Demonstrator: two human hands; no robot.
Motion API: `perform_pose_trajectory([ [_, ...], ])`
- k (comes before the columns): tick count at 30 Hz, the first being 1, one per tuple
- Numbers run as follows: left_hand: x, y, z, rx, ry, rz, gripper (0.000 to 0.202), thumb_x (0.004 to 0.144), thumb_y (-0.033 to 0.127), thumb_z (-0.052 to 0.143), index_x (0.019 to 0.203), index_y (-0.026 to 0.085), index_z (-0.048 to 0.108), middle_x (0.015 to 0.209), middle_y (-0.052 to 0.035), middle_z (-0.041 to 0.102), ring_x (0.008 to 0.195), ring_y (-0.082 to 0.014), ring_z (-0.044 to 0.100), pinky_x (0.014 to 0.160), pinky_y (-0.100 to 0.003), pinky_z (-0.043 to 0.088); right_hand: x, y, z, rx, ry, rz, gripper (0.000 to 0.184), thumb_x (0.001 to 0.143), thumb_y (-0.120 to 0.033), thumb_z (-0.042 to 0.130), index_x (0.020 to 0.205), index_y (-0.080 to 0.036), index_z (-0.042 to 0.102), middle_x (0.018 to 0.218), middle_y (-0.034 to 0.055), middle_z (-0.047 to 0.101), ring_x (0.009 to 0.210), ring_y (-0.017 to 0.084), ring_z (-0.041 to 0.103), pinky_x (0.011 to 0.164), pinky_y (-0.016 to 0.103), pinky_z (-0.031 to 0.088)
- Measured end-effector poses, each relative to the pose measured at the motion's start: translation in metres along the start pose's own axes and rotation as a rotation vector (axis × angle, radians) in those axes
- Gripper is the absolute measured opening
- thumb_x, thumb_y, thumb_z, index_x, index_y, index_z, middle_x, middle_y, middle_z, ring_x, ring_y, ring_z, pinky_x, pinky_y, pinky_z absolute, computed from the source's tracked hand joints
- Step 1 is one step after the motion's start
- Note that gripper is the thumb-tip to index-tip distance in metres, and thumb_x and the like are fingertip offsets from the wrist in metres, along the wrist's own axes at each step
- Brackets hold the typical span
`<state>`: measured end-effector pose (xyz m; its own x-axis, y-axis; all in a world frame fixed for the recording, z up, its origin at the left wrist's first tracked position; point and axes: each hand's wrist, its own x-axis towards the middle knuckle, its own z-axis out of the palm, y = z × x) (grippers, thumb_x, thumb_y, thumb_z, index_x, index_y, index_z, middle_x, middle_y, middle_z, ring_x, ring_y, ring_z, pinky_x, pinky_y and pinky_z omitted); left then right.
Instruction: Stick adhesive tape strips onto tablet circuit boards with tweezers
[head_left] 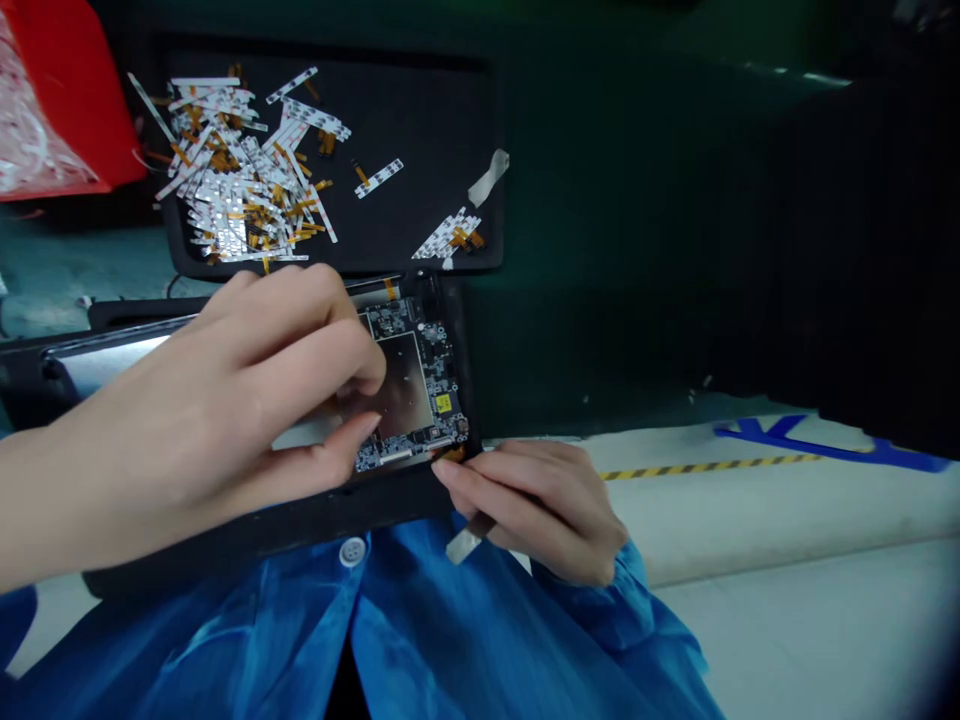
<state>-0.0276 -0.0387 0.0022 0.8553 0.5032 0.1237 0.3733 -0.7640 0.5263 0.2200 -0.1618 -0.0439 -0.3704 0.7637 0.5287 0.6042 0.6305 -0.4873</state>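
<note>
An opened tablet-like device lies in front of me, its circuit board bare, with a metal shield plate on it. My left hand reaches over the device, fingers curled and a gap between thumb and index finger near the plate. At the board's lower right corner, my right hand pinches an orange flex cable, partly hidden by the fingertips. A greyish strip of tape sticks out below that hand's fingers.
Behind the device stands a black tray with a heap of white-and-orange flex strips and a smaller bunch. A piece of tape sits on its right rim. A red bin holds clear plastic at upper left.
</note>
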Motion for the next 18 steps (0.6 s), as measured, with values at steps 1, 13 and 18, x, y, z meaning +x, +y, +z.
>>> perform_pose_trajectory([
  [1,0.0,0.001,0.0,0.007,-0.003,0.0,0.014,0.108,0.029,0.045,0.104,0.019,0.054,0.101,-0.0006,0.05,0.088,-0.0129,0.054,0.076,-0.029,0.038,0.0,-0.001,-0.001,-0.007,-0.002,0.012,0.012,0.098,-0.005,0.062,0.103,-0.004,0.073,0.084,0.0056,0.073,0.065,0.011,0.067,0.053,0.026,0.059],
  [13,-0.003,0.005,0.0,-0.01,-0.031,-0.014,0.015,0.108,0.032,0.044,0.109,0.023,0.056,0.104,-0.0012,0.055,0.09,-0.0159,0.056,0.078,-0.032,0.038,0.008,-0.006,-0.006,-0.021,-0.041,0.093,0.019,0.103,-0.01,0.055,0.101,-0.011,0.074,0.086,0.0041,0.072,0.074,0.012,0.072,0.065,0.023,0.063],
  [18,-0.001,0.004,0.008,-0.061,-0.042,0.053,0.016,0.106,0.022,0.047,0.115,0.021,0.06,0.115,-0.0047,0.063,0.101,-0.0209,0.058,0.085,-0.038,0.04,0.008,-0.011,-0.006,-0.115,-0.042,0.129,0.009,0.095,-0.009,0.069,0.099,-0.014,0.076,0.088,0.0013,0.076,0.073,0.011,0.071,0.067,0.023,0.063],
])
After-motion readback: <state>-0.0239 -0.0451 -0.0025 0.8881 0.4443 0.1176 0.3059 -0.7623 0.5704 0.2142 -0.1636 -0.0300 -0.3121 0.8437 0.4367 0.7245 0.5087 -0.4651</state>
